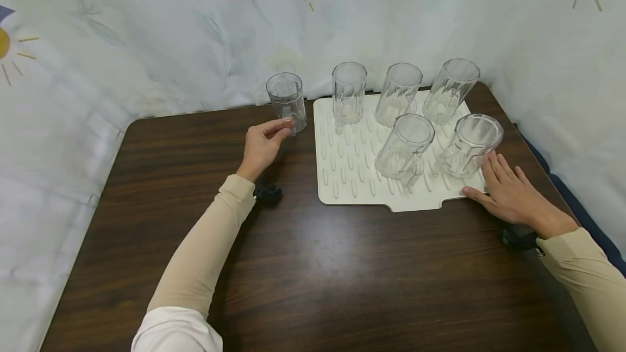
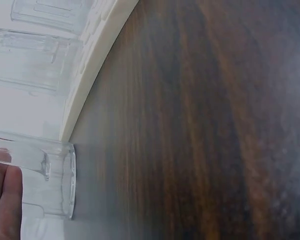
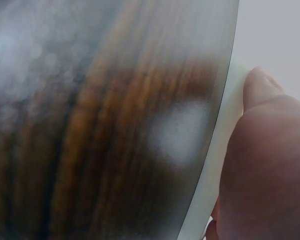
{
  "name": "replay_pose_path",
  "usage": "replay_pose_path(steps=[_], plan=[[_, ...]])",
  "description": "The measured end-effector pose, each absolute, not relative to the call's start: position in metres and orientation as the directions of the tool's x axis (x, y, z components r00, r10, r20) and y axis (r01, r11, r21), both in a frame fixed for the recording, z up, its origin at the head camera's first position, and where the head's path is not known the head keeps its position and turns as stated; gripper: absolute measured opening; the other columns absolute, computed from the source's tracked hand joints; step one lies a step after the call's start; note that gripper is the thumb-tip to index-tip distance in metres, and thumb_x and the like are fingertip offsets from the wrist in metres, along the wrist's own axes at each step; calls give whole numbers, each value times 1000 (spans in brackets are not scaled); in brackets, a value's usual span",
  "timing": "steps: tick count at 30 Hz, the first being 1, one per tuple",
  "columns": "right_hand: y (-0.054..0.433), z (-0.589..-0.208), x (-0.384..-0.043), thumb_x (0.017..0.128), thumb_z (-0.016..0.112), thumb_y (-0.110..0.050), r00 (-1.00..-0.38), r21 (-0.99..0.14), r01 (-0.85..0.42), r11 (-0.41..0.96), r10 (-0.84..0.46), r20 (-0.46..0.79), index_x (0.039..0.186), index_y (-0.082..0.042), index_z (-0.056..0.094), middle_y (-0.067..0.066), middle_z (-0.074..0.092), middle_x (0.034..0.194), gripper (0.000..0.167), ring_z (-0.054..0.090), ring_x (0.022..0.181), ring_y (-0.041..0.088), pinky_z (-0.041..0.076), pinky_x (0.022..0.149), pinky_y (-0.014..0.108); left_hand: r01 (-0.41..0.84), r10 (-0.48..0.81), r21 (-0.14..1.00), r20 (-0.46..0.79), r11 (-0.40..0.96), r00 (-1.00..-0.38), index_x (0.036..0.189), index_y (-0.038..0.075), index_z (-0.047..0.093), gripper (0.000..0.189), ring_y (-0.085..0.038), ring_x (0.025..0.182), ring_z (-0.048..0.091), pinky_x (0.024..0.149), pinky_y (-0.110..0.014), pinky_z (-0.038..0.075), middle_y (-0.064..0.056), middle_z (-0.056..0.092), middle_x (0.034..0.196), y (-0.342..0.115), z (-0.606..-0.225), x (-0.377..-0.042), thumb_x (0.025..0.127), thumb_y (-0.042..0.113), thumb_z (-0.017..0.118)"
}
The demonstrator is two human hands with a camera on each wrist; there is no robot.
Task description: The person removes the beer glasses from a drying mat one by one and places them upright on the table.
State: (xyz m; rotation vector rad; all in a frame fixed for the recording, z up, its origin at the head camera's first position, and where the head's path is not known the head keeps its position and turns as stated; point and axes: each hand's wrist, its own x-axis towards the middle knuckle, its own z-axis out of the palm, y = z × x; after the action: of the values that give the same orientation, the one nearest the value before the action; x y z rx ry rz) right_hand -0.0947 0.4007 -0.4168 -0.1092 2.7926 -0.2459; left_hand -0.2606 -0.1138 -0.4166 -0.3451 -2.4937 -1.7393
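Note:
A clear glass mug [image 1: 283,94] stands at the back of the table, just left of the white ridged mat [image 1: 342,192]. My left hand [image 1: 264,143] pinches its handle between thumb and fingertips. In the left wrist view, the thumb and fingers [image 2: 11,195] are at the handle side of the mug [image 2: 57,185], whose lower end is at the tabletop. My right hand [image 1: 513,194] lies with fingers spread at the mat's front right corner, fingertips close by a glass mug [image 1: 469,148]. In the right wrist view, the thumb [image 3: 260,90] lies along the mat's edge [image 3: 210,165].
Several more clear glass mugs stand on the mat, among them one at the front [image 1: 406,148] and one at the back left [image 1: 349,91]. The dark wooden table [image 1: 313,276] is bordered behind by a white patterned cloth [image 1: 195,42].

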Motion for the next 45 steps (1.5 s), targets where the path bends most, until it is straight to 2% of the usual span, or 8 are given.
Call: replay_pose_path(steps=[7, 14, 22, 28, 33, 40, 45], plan=[[400, -416, -95, 107, 41, -61, -939, -174, -48, 984, -104, -329, 158, 13, -9, 39, -16, 164, 103, -9, 155, 57, 3, 120, 82, 203, 90, 922, 184, 330, -979, 128, 12, 74, 33, -12, 113, 74, 97, -20, 60, -11, 75, 129, -125, -407, -253, 96, 21, 76], [403, -417, -94, 107, 40, -61, -936, -170, -48, 984, -103, -335, 158, 13, -9, 39, -17, 164, 103, -9, 155, 58, 3, 119, 82, 280, 60, 922, 274, 269, -960, 134, 10, 69, 39, -20, 117, 72, 98, -19, 58, -17, 73, 130, -131, -390, -246, 96, 18, 75], [406, -420, -93, 107, 39, -62, -936, -161, -53, 986, -105, -336, 158, 13, -9, 38, -17, 164, 102, -8, 155, 58, 4, 119, 82, 347, 92, 917, 335, 195, -938, 134, 5, 67, 38, -2, 107, 69, 93, -16, 57, -19, 72, 127, -116, -372, -233, 97, 16, 73], [406, -419, -93, 107, 39, -62, -936, -167, -53, 985, -107, -336, 159, 12, -9, 37, -19, 165, 102, -9, 155, 58, 4, 119, 82, 382, 157, 908, 358, 169, -920, 132, 1, 67, 37, 0, 105, 69, 91, -16, 57, -20, 72, 125, -95, -365, -221, 98, 14, 72], [405, -418, -94, 107, 38, -63, -931, -166, -49, 985, -105, -348, 159, 11, -10, 36, -21, 164, 103, -11, 155, 57, 2, 119, 82, 414, 217, 897, 377, 159, -900, 131, 5, 68, 36, 0, 104, 70, 90, -20, 58, -18, 74, 122, -76, -361, -210, 96, 13, 73], [403, -415, -96, 106, 38, -64, -929, -169, -49, 984, -107, -353, 159, 12, -10, 36, -21, 164, 103, -11, 155, 57, 1, 119, 82, 422, 312, 895, 364, 142, -878, 132, 5, 67, 36, -15, 109, 71, 92, -25, 58, -20, 73, 120, -54, -360, -194, 97, 10, 72], [403, -416, -97, 106, 38, -64, -933, -168, -54, 984, -110, -343, 159, 11, -9, 35, -20, 165, 103, -10, 156, 57, 1, 120, 82, 418, 359, 900, 352, 124, -864, 132, 7, 67, 35, -18, 109, 71, 90, -25, 57, -16, 74, 116, -40, -362, -183, 97, 11, 72]])
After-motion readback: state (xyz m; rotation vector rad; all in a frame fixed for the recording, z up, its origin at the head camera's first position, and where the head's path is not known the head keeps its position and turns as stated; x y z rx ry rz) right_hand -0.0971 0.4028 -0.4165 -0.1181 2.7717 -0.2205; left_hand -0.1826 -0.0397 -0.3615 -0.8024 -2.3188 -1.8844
